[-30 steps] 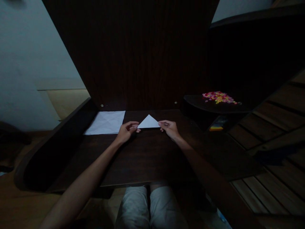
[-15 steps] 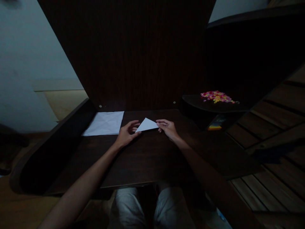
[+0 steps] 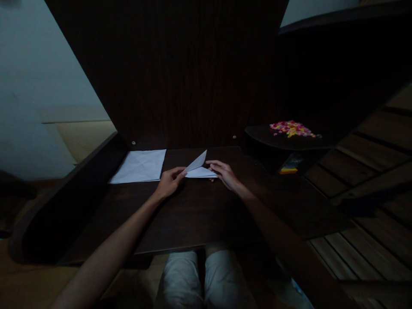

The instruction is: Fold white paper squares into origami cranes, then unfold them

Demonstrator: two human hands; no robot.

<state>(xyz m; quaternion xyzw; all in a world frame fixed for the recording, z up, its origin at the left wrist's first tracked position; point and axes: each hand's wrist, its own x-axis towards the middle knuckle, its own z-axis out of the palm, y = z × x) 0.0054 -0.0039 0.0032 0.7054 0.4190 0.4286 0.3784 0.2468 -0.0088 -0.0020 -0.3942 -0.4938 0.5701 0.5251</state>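
Observation:
A small folded sheet of white paper (image 3: 200, 173) is held just above the dark desk, between both hands. One of its flaps stands up at an angle, its tip pointing up and to the right. My left hand (image 3: 170, 180) pinches the left corner between thumb and fingers. At the right corner, my right hand (image 3: 225, 175) grips the paper with thumb and fingers, the index finger stretched toward the raised flap. To the left lies a stack of white square paper (image 3: 140, 165) with crease lines on the top sheet.
A dark wooden desk (image 3: 180, 219) carries the papers, with a raised side panel (image 3: 74, 201) at left and a tall back panel (image 3: 193, 77). On a curved shelf (image 3: 257, 135) at right sits a heap of small pink, red and yellow pieces (image 3: 292, 128). Wooden slats (image 3: 357, 167) show farther right.
The paper was a flat white triangle; now a flap of it has lifted and the folds have spread apart. Both hands stay at its two ends, with the left fingers closer together.

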